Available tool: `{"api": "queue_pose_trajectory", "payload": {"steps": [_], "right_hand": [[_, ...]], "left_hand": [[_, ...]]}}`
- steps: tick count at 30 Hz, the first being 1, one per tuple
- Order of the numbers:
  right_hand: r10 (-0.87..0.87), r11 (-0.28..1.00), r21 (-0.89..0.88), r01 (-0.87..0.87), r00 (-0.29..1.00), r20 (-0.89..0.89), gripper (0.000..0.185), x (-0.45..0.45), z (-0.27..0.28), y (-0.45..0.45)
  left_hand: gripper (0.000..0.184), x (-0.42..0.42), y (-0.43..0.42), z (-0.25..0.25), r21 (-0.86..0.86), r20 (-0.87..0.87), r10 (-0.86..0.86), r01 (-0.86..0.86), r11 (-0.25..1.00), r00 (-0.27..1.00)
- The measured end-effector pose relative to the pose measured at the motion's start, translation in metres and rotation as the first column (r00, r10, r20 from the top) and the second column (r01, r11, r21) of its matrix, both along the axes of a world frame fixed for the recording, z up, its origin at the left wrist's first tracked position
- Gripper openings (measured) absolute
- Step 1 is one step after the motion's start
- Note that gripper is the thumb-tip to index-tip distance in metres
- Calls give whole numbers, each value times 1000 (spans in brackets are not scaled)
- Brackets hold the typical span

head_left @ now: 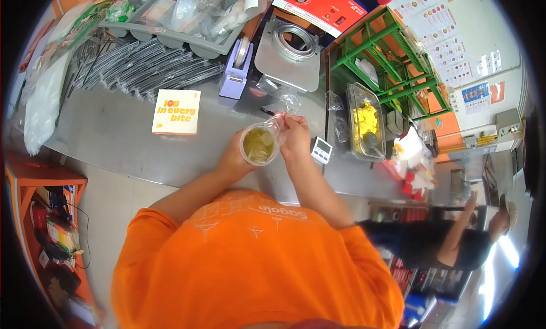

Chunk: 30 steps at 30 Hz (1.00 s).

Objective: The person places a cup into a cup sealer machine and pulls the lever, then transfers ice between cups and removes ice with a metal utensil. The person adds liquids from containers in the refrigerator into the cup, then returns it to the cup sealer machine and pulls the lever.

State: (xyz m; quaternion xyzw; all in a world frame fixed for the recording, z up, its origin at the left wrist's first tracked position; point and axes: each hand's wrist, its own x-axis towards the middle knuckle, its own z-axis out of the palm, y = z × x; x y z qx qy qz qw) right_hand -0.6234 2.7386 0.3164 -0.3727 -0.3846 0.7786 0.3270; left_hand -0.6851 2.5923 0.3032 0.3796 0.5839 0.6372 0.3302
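A clear plastic cup (248,136) with a yellow-green iced drink (260,142) is in my left hand (234,157), whose fingers wrap round its side. My right hand (294,133) is at the cup's right rim, pinching a piece of clear plastic film (278,124). Whether the film is joined to the rim I cannot tell. Beyond my hands stands a red cup sealing machine (318,10) with a metal plate and a round ring holder (294,42). A small white digital timer (321,151) lies right of my right hand.
A lilac tape dispenser (232,78), a square printed card (176,112) and wrapped straws (148,67) lie on the steel counter (114,135). Behind is a grey tray (199,44). To the right are a tub of yellow food (367,121), green racks (392,61) and another person (443,238).
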Motion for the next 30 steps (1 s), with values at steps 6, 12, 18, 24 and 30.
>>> {"api": "queue_pose_trajectory", "payload": {"steps": [6,12,18,24,30], "right_hand": [[-27,997,79,20,996,87,6,5,14,0],[-73,45,657,-752,654,753,34,10,55,6],[-140,-171,288,-942,313,939,37,-4,59,32],[485,288,298,-910,407,774,25,7,37,44],[461,807,208,-553,809,364,19,22,0,28]], "left_hand": [[71,13,1,-49,184,-155,201,-172,968,967],[43,-38,3,-27,102,107,-10,-1,995,994],[25,-58,29,8,-318,-182,-199,133,939,963],[22,-49,30,-4,-212,-159,-104,69,975,982],[18,-29,18,-6,-211,-219,80,-127,969,972]]}}
